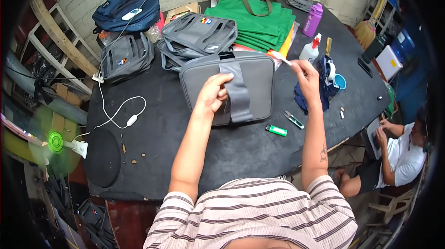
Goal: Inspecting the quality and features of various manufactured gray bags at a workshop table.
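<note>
A grey rectangular bag (262, 82) stands in front of me on the black table. My left hand (214, 92) is closed at its front, thumb pressing the edge of a wide, shiny grey strap (241, 98) that runs down the panel. To the right of the bag, my right hand (306, 73) is raised, its fingers pinching a slim white tool (280, 57) with a wider far end. That tool may be a brush, but its head is too small to tell. Below my right hand lie thread snips (294, 119) and a green lighter (276, 130).
Behind are stacked grey bags (199, 33), green fabric bags (255, 22) and a navy backpack (126, 11). A spray bottle (309, 50) and purple bottle (313, 19) stand at right. A white cable (111, 119) crosses the left side, near a fan (55, 142). Another person (401, 156) sits at right.
</note>
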A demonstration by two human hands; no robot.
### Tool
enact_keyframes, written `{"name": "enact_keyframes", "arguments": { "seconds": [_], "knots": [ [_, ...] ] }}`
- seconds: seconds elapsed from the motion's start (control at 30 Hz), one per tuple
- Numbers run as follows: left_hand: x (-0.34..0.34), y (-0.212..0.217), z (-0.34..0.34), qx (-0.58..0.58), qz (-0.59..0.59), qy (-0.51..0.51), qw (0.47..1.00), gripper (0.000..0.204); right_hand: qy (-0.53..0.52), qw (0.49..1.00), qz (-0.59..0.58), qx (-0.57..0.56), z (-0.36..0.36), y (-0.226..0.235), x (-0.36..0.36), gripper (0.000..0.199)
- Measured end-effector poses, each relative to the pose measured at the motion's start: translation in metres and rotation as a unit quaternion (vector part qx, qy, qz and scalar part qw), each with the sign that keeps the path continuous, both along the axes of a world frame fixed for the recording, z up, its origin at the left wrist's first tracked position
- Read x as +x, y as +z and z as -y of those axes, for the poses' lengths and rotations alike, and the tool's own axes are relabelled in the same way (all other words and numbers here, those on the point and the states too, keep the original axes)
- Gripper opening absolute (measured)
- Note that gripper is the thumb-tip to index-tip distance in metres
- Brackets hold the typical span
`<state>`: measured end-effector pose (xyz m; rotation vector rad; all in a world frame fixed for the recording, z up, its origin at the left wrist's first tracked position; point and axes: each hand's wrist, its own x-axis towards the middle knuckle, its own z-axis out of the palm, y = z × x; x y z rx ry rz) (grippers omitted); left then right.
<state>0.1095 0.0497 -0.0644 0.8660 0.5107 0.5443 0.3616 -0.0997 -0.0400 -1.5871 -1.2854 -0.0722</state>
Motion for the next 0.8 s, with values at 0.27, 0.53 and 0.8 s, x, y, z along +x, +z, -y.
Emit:
{"name": "enact_keyframes", "arguments": {
  "seconds": [0.27,0.53,0.8],
  "knots": [
    [0.011,0.004,0.062,0.125,0.071,0.108,0.984,0.028,0.064,0.969,0.231,-0.060,-0.030,0.047,-0.066,0.018],
    [0.010,-0.005,0.076,0.151,0.117,0.089,0.977,0.026,0.088,0.956,0.258,-0.106,-0.022,0.055,-0.059,0.018],
    [0.010,-0.004,0.086,0.148,0.120,0.095,0.977,0.029,0.112,0.959,0.229,-0.127,-0.025,0.051,-0.075,0.017]
  ]
}}
